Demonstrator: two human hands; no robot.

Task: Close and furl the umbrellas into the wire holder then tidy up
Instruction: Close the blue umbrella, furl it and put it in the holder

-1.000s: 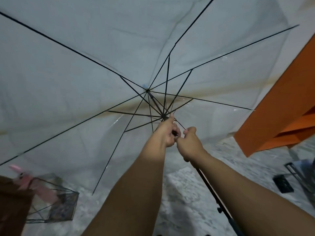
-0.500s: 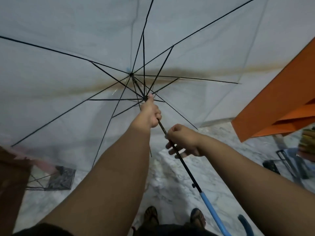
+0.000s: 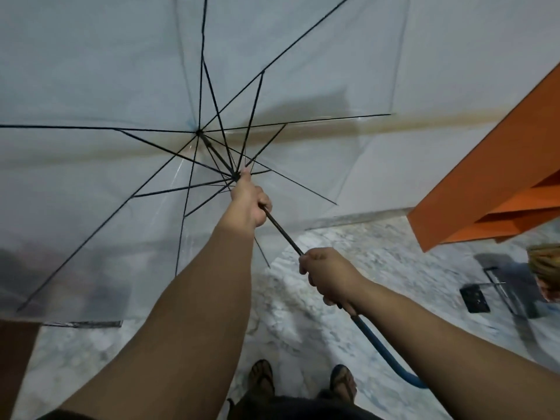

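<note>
A clear umbrella with black ribs fills the upper left, its canopy spread wide in front of me. My left hand grips the black shaft right below the runner, where the stretchers meet. My right hand is closed around the shaft lower down, just above the curved blue handle. The wire holder shows only as a blurred dark shape through the canopy's lower edge at left.
An orange umbrella stands open at the right. Under it on the marble floor lie a dark metal stand and a small black box. My sandalled feet are at the bottom centre.
My right hand has slid down the shaft toward the blue handle, away from my left hand. The runner and left hand have come back from the hub, and the view has tilted down.
</note>
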